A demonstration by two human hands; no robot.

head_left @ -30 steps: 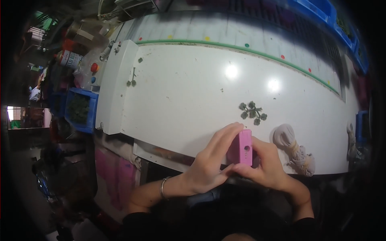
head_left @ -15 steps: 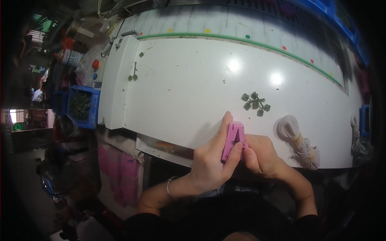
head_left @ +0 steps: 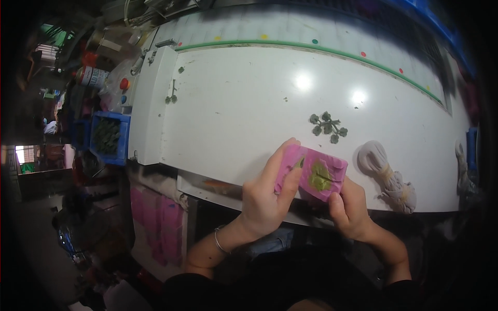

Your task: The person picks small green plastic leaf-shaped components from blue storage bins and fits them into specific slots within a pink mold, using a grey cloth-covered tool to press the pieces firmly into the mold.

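Both hands are in front of the body, slightly apart, each gripping one side of the same pink mould. The left hand (head_left: 263, 205) is clamped on the mould's left half (head_left: 292, 154), its thumb across the inner face and its fingers behind. The right hand (head_left: 350, 211) pinches the lower right corner of the right half (head_left: 340, 171), thumb on top. The two halves are parted like a book, above the table's near edge; whether they are joined along the upper fold I cannot tell. A glossy yellow-green moulded piece (head_left: 320, 179) sits in the right half's hollow, and some green shows beside the left thumb. A pale bracelet (head_left: 218, 241) circles the left wrist.

Just beyond the mould, a dark green sprig with lobed ends (head_left: 327, 124) lies on the white tabletop (head_left: 233, 119). To the right of the hands rests a bundle of greyish cloth (head_left: 385, 173), tied round its middle. At the far left of the surface lie a smaller stemmed green sprig (head_left: 171, 93) and a green scrap (head_left: 181, 69). A green strip (head_left: 249, 43) borders the far side, with coloured dots beyond it. Left of the table, a blue crate (head_left: 124, 140) holds dark green pieces, near a red button (head_left: 124, 83).
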